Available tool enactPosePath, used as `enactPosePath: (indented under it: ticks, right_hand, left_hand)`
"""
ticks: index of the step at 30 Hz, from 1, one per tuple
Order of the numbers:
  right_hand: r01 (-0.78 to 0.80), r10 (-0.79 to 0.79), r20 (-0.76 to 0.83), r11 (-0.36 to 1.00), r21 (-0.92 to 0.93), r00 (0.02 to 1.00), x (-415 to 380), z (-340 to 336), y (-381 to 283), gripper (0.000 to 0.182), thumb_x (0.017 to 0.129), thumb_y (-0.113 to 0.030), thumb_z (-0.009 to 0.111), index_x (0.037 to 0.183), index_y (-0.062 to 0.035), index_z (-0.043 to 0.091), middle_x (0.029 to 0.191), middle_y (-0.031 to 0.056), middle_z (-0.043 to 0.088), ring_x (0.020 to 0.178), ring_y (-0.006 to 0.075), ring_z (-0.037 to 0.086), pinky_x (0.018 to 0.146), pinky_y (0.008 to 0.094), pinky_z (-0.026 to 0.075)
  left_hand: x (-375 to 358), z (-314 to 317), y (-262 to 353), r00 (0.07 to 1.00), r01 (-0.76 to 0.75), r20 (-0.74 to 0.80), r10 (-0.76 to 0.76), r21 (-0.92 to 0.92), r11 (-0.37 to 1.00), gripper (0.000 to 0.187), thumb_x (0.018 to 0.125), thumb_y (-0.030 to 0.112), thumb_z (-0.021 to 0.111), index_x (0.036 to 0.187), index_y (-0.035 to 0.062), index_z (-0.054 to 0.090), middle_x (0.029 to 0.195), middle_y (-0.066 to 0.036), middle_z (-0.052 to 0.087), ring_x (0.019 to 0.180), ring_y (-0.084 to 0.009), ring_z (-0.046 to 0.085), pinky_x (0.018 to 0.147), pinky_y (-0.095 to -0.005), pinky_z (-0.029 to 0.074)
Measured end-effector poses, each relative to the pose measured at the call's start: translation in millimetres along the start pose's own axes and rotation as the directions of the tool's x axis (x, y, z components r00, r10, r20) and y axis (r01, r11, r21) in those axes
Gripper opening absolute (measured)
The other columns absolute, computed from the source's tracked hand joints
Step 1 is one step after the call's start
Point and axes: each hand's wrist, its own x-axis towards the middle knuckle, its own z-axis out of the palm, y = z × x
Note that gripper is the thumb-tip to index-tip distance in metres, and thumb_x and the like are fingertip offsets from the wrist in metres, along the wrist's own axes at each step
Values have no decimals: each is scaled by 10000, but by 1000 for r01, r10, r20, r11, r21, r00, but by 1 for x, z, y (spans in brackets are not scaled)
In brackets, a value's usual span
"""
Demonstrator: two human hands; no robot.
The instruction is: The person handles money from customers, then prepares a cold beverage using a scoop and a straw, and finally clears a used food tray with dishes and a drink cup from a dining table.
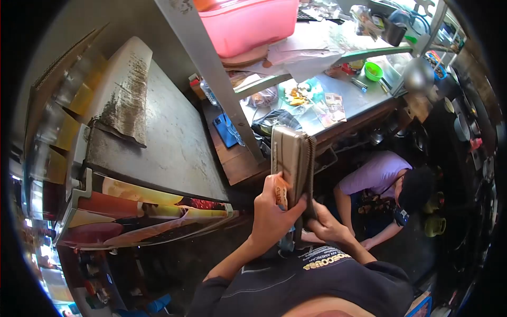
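A long tan zip wallet (285,156) is held upright in front of my chest, its toothed zip edge facing right. My left hand (270,214) is closed around the wallet's lower left side, thumb across its front. Between those fingers and the wallet sits a folded orange banknote (281,193) with printed digits. My right hand (326,224) is closed on the wallet's lower right edge, beside the zip. The wallet's inside is hidden from this angle.
A metal-framed table (338,119) ahead carries papers, bags and a green bowl (373,71). A pink tub (248,24) stands on its upper shelf. Left are a blue phone (225,131) and a fridge-like cabinet (163,116). Another person (377,174) crouches at right.
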Motion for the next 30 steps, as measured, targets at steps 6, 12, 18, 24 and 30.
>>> enactPosePath:
  ticks: [6,12,18,24,30]
  right_hand:
    - [73,-98,-179,987,-144,979,-12,-6,-35,712,725,125,351,1418,35,219,1339,191,425,1229,194,413,1020,284,309]
    - [4,-47,-294,989,-146,955,-20,-24,-88,634,742,112,359,1371,46,309,1196,170,550,1110,191,507,944,280,388]
    - [291,-345,-533,938,-187,773,-36,-112,-106,421,875,-139,490,1255,38,457,1166,130,570,1023,193,583,870,310,485]
    - [484,-427,-375,872,68,823,27,-220,-187,336,929,-173,441,1192,24,510,1082,121,607,939,198,623,809,335,532]
    - [98,-199,-327,949,-300,924,147,-243,-274,327,898,-128,473,1197,-8,530,1016,65,625,863,112,619,794,285,522]
  left_hand:
    - [19,8,19,991,-78,94,100,-216,973,475,726,104,741,1088,-47,472,828,-124,635,774,-94,607,670,-256,495]
    - [38,10,63,968,-103,201,147,-215,971,327,810,104,668,1043,-34,485,768,9,534,656,-35,452,596,-182,397]
    - [83,-27,85,919,93,315,237,-758,645,387,881,214,463,1134,-76,505,732,-82,541,655,-112,496,609,-218,413]
    - [99,-39,86,953,92,247,178,-792,604,379,886,203,477,1142,-75,502,920,-199,625,826,-216,623,727,-303,524]
    - [115,-37,97,968,78,216,126,-741,667,347,907,243,524,1099,-46,528,1013,-230,632,904,-239,645,771,-327,541]
